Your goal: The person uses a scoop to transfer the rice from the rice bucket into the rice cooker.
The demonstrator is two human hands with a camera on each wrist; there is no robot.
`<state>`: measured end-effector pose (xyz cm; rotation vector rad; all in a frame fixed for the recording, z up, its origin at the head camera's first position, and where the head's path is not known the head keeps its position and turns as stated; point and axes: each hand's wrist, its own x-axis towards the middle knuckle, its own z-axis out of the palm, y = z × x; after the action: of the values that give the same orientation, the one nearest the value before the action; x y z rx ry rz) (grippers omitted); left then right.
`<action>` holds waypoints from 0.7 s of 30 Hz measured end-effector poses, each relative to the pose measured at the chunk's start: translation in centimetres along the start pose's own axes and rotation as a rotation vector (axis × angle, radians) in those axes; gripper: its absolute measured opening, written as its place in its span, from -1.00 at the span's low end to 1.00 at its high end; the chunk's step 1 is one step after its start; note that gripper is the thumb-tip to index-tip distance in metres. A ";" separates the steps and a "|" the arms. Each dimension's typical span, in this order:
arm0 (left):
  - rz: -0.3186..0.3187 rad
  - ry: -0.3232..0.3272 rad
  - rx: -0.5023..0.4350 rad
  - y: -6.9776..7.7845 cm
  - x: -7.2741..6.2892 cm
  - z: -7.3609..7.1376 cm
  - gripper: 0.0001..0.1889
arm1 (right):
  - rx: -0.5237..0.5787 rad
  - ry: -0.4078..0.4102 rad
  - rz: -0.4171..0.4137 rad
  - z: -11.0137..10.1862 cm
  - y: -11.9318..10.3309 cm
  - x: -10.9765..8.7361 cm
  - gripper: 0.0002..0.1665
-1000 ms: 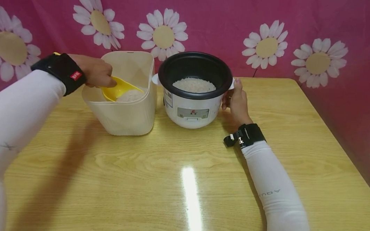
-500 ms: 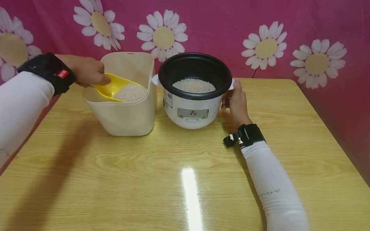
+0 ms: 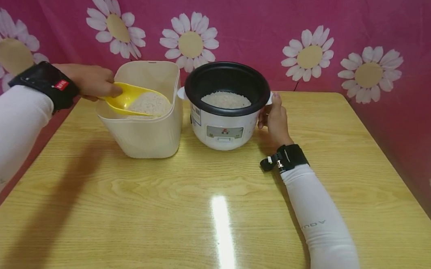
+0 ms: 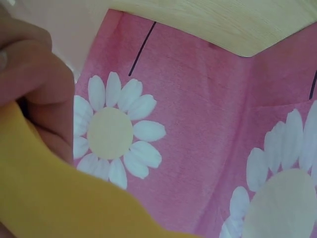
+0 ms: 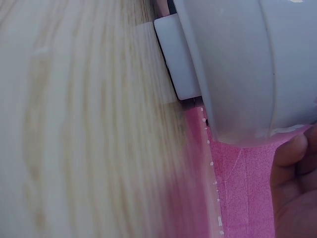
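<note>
My left hand (image 3: pixel 93 80) grips the handle of a yellow scoop (image 3: pixel 123 97) heaped with rice (image 3: pixel 149 104). The scoop sits at the mouth of a cream plastic bin (image 3: pixel 146 138), level with its rim. In the left wrist view, the curled fingers (image 4: pixel 39 79) press against the yellow scoop (image 4: pixel 59 193). To the right of the bin stands a white rice cooker (image 3: pixel 224 128) with a black inner pot, and white rice (image 3: pixel 226 99) lies in its bottom. My right hand (image 3: pixel 278 121) holds the cooker's right side handle (image 3: pixel 270 98), thumb on top and fingers below.
Both containers stand close together at the back of a wood-grain table (image 3: pixel 168 218). Right behind them hangs a pink cloth (image 3: pixel 246 23) with white daisies. A strip of glare crosses the table's front, and the table's right edge slants toward the front corner.
My left hand has drawn back to the left and the scoop has levelled, with more rice showing in it. My right hand and the cooker have stayed in place.
</note>
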<state>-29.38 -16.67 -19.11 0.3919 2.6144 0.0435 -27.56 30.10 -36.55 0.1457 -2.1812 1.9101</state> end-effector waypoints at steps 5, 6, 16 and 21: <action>-0.013 0.014 -0.032 -0.2 -0.3 -0.1 -0.58 | -0.013 -0.001 -0.012 0.0 0.0 0.0 -0.14; -0.012 0.014 -0.032 -0.2 -0.3 -0.1 -0.57 | -0.011 0.000 -0.013 0.0 0.0 -0.1 -0.14; -0.010 0.027 -0.029 -1.2 -0.4 -0.2 -0.61 | 0.004 -0.003 -0.002 0.1 -0.1 -0.1 -0.13; -0.002 0.037 -0.066 -1.5 -0.5 -0.3 -0.62 | 0.003 -0.003 0.006 0.0 0.1 0.0 -0.13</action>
<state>-29.51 -18.21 -18.74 0.3680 2.6420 0.1374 -27.54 30.07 -36.63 0.1419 -2.1833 1.9177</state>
